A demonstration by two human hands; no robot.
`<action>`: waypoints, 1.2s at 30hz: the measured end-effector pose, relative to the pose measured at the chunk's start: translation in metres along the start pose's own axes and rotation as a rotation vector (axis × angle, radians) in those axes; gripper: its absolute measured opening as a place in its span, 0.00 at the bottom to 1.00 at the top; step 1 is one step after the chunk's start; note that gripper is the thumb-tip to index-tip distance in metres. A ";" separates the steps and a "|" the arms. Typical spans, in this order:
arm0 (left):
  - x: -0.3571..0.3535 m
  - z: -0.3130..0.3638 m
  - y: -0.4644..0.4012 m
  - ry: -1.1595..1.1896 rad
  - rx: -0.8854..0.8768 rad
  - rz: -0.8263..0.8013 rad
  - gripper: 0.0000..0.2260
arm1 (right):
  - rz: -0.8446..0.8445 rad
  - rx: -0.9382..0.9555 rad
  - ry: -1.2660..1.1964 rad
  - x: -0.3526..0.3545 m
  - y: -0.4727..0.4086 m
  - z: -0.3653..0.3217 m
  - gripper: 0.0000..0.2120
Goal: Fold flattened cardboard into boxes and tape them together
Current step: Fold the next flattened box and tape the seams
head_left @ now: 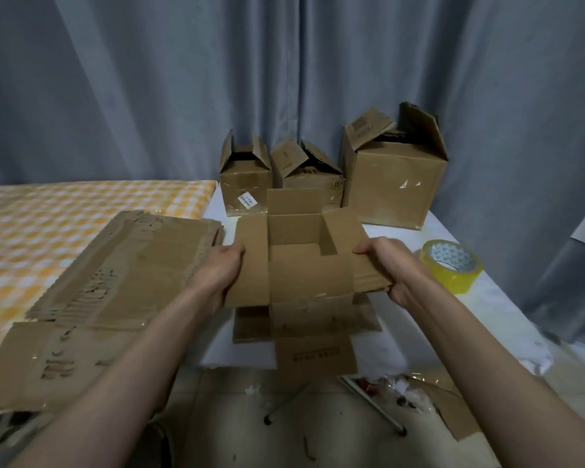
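A small brown cardboard box [304,275] stands opened up over the white table [507,319], its flaps spread outward and one flap folded across the opening. My left hand [217,268] grips the left side flap. My right hand [392,268] grips the right side flap. A roll of yellow-tinted clear tape [451,266] lies on the table just right of my right hand. A pile of flattened cardboard sheets [115,275] lies to the left, over a checked cloth.
Three folded boxes stand at the back of the table: a small one [245,184], a middle one [309,177] and a large one [395,184]. Grey curtains hang behind. Tape scraps, cardboard pieces and the table's metal legs [372,403] show on the floor below.
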State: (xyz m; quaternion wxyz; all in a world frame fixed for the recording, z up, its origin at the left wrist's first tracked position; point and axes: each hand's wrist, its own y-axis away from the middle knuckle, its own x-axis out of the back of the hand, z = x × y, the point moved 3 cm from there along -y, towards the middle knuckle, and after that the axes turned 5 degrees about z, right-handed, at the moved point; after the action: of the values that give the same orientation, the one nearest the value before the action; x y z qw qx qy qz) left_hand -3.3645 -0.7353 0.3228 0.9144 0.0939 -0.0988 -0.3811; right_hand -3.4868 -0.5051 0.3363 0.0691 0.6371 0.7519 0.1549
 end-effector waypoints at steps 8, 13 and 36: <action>0.003 0.000 0.007 -0.536 -0.753 0.162 0.20 | -0.083 -0.144 -0.182 -0.003 0.006 0.023 0.11; -0.002 0.004 0.017 -0.342 -0.697 -0.286 0.41 | -0.081 -0.126 -0.113 -0.001 0.000 0.022 0.12; -0.005 -0.001 0.015 -0.839 -0.680 -0.228 0.60 | -0.360 0.586 0.570 -0.043 -0.033 -0.045 0.42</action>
State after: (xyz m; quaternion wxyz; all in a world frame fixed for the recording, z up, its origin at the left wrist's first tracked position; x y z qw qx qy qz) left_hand -3.3572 -0.7215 0.3253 0.7283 -0.3564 -0.3154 -0.4930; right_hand -3.5234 -0.5581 0.3640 -0.2986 0.4207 0.8519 0.0904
